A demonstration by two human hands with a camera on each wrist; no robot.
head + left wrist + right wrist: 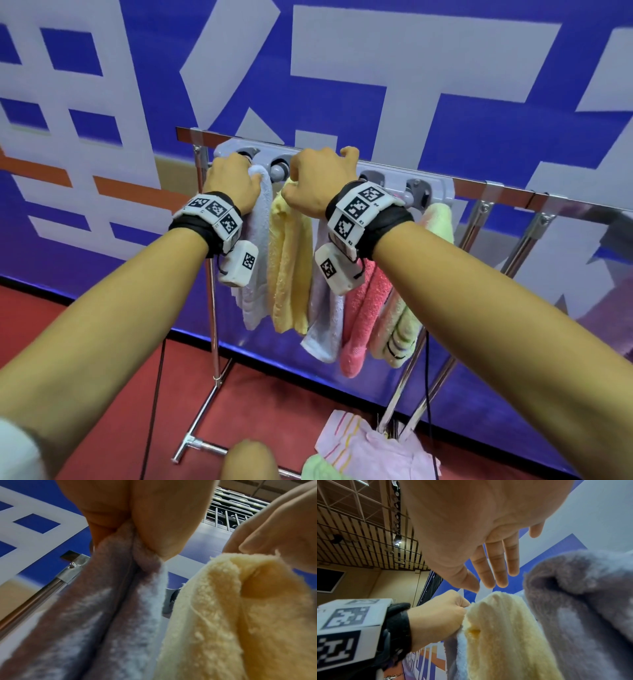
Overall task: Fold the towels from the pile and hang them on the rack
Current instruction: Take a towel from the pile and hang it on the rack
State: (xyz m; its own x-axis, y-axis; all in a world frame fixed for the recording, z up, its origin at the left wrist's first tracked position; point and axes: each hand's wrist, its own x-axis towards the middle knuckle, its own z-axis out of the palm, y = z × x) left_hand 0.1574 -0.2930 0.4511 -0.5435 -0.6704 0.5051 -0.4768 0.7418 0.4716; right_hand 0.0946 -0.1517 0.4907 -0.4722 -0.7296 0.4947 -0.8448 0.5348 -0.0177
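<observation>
While our left hand (230, 178) pinches the pale lavender terry towel (255, 260) onto its grey plastic peg (247, 154), our right hand (320, 181), fingers straight, should leave the yellow terry towel (289, 267) hanging

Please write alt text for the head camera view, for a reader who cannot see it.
Two bare hands reach to a metal towel rack: the left hand grips a pale lavender towel, and the right hand rests atop a yellow towel. Pink and green-striped towels hang further right.
</observation>
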